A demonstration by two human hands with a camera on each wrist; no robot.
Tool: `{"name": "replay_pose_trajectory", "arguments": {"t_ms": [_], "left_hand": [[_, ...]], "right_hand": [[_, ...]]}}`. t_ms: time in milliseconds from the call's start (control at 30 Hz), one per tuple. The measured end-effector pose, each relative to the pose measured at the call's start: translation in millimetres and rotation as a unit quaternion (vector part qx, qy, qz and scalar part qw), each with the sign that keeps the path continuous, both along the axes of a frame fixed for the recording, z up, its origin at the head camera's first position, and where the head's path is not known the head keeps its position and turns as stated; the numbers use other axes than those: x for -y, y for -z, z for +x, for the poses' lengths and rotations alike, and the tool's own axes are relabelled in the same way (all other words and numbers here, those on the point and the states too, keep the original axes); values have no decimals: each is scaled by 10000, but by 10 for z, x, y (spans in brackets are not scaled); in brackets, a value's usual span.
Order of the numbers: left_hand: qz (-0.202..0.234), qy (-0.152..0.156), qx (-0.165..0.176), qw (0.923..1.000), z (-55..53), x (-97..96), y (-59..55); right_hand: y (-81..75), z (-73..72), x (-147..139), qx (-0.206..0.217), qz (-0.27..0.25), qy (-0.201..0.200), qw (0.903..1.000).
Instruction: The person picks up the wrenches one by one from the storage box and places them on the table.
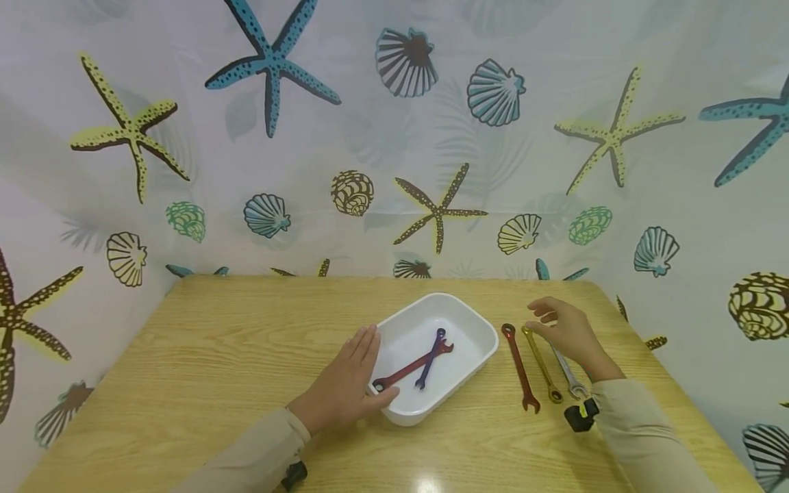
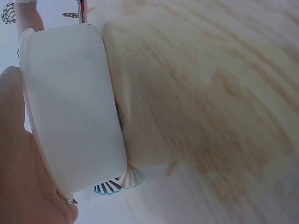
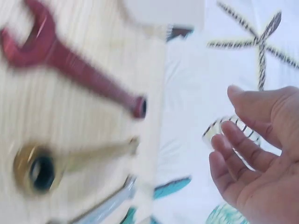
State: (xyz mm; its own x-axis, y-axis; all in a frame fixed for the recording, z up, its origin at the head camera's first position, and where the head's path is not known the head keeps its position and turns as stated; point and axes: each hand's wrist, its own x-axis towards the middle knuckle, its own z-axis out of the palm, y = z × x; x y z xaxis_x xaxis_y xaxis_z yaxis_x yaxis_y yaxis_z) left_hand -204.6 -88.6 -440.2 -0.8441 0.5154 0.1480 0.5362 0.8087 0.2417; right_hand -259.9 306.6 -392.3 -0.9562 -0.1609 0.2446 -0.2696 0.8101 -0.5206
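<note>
My left hand (image 1: 348,376) lies against the left side of a white plastic basin (image 1: 464,322), fingers straight along the rim and thumb at the near corner. Inside the basin a purple wrench (image 1: 427,368) crosses over a red wrench (image 1: 407,370). To the basin's right, a second red wrench (image 1: 520,366), a gold wrench (image 1: 542,363) and a silver wrench (image 1: 568,372) lie side by side on the table. Over the far ends of the gold and silver ones hovers my right hand (image 1: 570,335), fingers loosely bent and nothing in them, as the right wrist view confirms.
The wooden table (image 1: 246,342) ends at a patterned curtain (image 1: 345,239) behind and at both sides. A black wrist camera (image 1: 581,415) sits under the right sleeve, close to the silver wrench's near end.
</note>
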Motion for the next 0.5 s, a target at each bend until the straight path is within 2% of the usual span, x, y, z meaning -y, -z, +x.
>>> {"name": "replay_pose_trajectory", "arguments": {"t_ms": [200,367,500], "left_hand": [[-78,-28,-9,10000,-6,9,11],[-42,-8,16,10000,-6,9,9],[-40,-19,63,10000,1,10,-5]], "right_hand": [[-69,-30,492,-128,-282,-947,9950],[-4,-38,867,150,-284,-1754,9840],[69,-73,1093,395,-184,-2227,9739]]}}
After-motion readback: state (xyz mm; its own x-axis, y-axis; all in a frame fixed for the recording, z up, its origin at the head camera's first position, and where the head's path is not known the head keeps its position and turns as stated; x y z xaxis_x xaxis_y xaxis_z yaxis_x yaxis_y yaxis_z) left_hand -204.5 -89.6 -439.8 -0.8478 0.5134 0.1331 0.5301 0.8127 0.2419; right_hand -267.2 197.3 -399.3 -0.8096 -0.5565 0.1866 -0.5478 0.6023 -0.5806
